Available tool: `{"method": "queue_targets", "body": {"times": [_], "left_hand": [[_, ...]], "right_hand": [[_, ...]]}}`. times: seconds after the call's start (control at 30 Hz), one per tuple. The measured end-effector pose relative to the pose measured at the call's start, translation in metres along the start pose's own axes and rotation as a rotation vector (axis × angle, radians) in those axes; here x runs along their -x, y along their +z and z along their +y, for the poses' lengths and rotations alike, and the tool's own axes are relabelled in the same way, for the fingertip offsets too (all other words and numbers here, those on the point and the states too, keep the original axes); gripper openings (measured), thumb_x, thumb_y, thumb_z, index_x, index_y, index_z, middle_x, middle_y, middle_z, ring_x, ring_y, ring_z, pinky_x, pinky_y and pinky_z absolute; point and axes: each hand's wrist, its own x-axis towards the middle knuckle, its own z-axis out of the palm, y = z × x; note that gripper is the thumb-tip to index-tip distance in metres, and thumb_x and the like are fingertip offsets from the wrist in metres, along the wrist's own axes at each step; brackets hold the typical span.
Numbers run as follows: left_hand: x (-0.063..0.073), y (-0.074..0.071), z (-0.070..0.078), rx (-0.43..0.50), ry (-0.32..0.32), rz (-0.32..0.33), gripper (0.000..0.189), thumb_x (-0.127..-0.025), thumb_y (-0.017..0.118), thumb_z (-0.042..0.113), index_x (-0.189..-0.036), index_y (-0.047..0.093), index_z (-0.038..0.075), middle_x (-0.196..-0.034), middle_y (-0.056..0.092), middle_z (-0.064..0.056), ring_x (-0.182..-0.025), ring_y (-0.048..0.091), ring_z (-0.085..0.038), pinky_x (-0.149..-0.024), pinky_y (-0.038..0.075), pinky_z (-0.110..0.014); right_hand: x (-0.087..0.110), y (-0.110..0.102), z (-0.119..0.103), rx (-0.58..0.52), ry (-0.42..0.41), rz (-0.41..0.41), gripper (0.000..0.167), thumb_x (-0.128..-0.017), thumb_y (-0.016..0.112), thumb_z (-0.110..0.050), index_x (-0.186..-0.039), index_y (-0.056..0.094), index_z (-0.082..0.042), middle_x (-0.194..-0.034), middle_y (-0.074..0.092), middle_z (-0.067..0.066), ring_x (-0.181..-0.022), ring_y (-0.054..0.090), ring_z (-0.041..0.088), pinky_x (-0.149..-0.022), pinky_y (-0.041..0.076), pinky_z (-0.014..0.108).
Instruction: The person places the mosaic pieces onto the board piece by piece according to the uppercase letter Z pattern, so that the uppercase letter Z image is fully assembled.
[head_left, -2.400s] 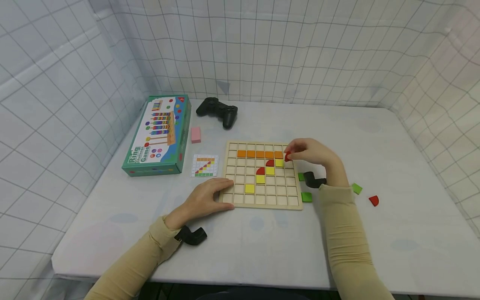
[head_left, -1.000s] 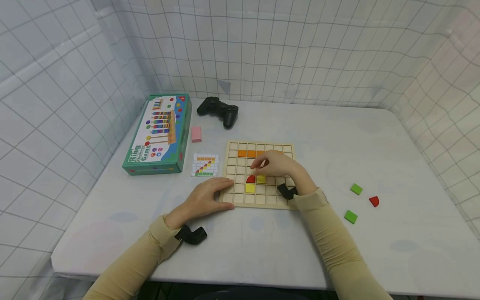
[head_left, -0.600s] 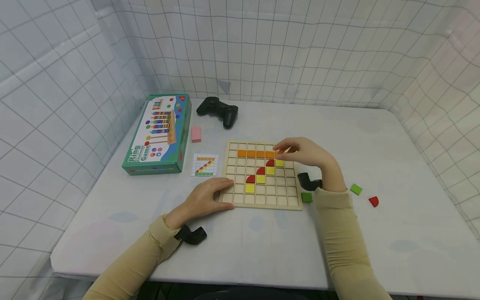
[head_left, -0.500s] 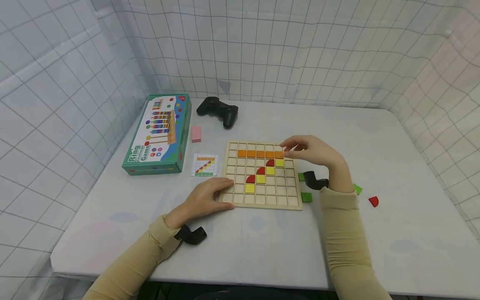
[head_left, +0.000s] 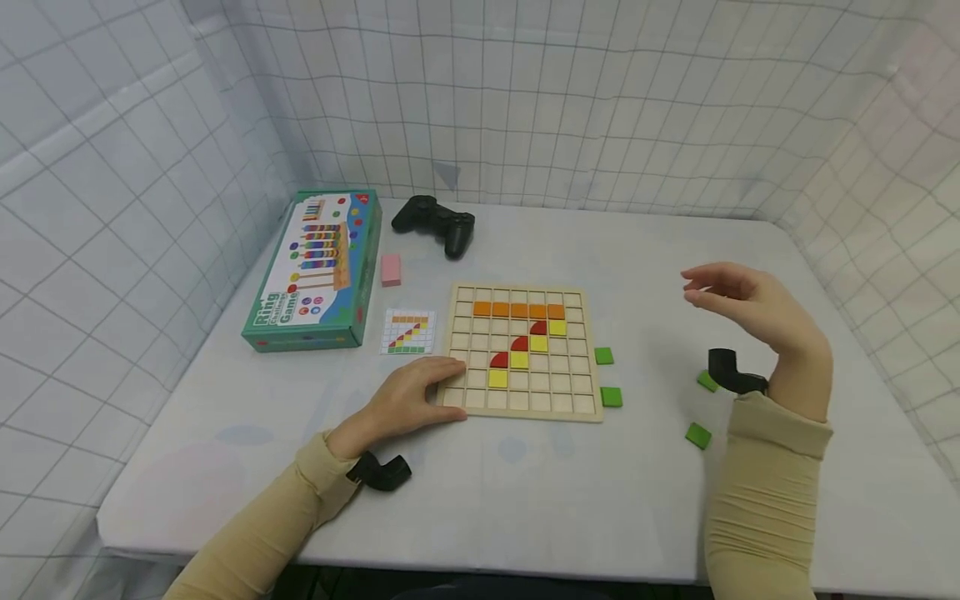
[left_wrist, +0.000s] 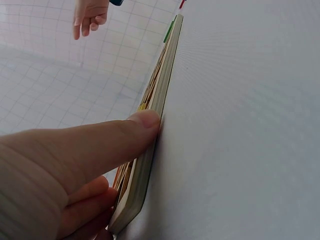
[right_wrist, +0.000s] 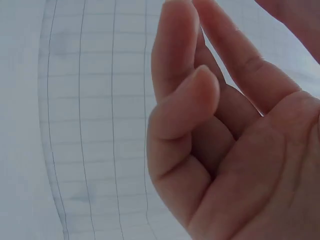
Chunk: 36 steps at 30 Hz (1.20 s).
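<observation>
A wooden grid board [head_left: 532,386] lies on the table. In its cells are a row of orange squares [head_left: 518,310], a diagonal of yellow squares [head_left: 537,343] and red quarter-circles [head_left: 498,360]. My left hand [head_left: 408,393] holds the board's near-left corner; in the left wrist view the thumb [left_wrist: 145,120] presses its edge, other fingers round the corner. Raised over the table's right side, my right hand [head_left: 757,307] is empty, fingers loosely bent, as its wrist view confirms. Green squares [head_left: 611,397] lie beside the board, and more green squares [head_left: 698,435] sit near the right forearm.
A pattern card [head_left: 408,332] lies left of the board. Behind it are a pink block [head_left: 391,270], a boxed ring game [head_left: 311,271] and a black game controller [head_left: 433,225]. White grid-patterned sheets [head_left: 562,100] enclose the table [head_left: 525,500].
The red quarter-circle my right hand held now sits above the lowest yellow square. That hand has moved from the board to the right, its forearm covering the loose red piece. The left hand stays put.
</observation>
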Motion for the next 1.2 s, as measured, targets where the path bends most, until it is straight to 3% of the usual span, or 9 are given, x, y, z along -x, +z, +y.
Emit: {"method": "queue_targets", "body": {"times": [0.37,0.7,0.87,0.97,1.2], "left_hand": [[0.001,0.0,0.0,-0.009,0.004,0.001,0.068,-0.074,0.079,0.038,-0.127,0.058,0.002,-0.127,0.058,-0.011,-0.122,0.049,-0.027,-0.104,0.039,-0.042],[0.0,0.0,0.001,-0.005,0.002,-0.006,0.068,-0.075,0.079,0.038,-0.128,0.058,0.003,-0.128,0.057,-0.01,-0.123,0.048,-0.026,-0.105,0.038,-0.041],[0.0,0.001,0.0,-0.008,0.004,-0.001,0.068,-0.074,0.079,0.038,-0.128,0.058,0.003,-0.128,0.057,-0.011,-0.122,0.049,-0.026,-0.104,0.039,-0.041],[0.0,0.001,0.0,-0.009,0.01,0.005,0.068,-0.074,0.079,0.038,-0.128,0.058,0.003,-0.127,0.058,-0.011,-0.122,0.049,-0.026,-0.104,0.039,-0.04],[-0.001,0.0,0.0,-0.012,0.015,0.005,0.067,-0.074,0.08,0.037,-0.127,0.058,0.002,-0.127,0.058,-0.011,-0.121,0.049,-0.026,-0.104,0.039,-0.04]], "right_hand": [[0.023,-0.023,0.054,0.072,0.16,-0.043,0.04,-0.093,0.057,-0.04,-0.127,0.055,-0.02,-0.114,0.062,-0.009,-0.101,0.054,0.002,-0.08,0.039,0.012],[0.028,-0.008,0.087,-0.083,0.109,-0.037,0.039,-0.091,0.065,-0.02,-0.126,0.055,-0.004,-0.11,0.064,-0.004,-0.097,0.059,0.004,-0.08,0.043,0.01],[0.029,-0.004,0.098,-0.09,0.104,-0.047,0.043,-0.088,0.067,-0.017,-0.126,0.054,-0.001,-0.113,0.063,0.004,-0.094,0.059,0.007,-0.079,0.046,0.012],[0.029,-0.004,0.105,-0.064,0.109,-0.095,0.044,-0.088,0.068,-0.02,-0.126,0.055,-0.002,-0.115,0.062,0.005,-0.094,0.059,0.005,-0.078,0.047,0.013],[0.028,-0.004,0.119,-0.042,0.155,-0.214,0.048,-0.087,0.069,-0.025,-0.127,0.054,-0.004,-0.115,0.063,-0.009,-0.098,0.056,-0.001,-0.08,0.045,0.013]]}}
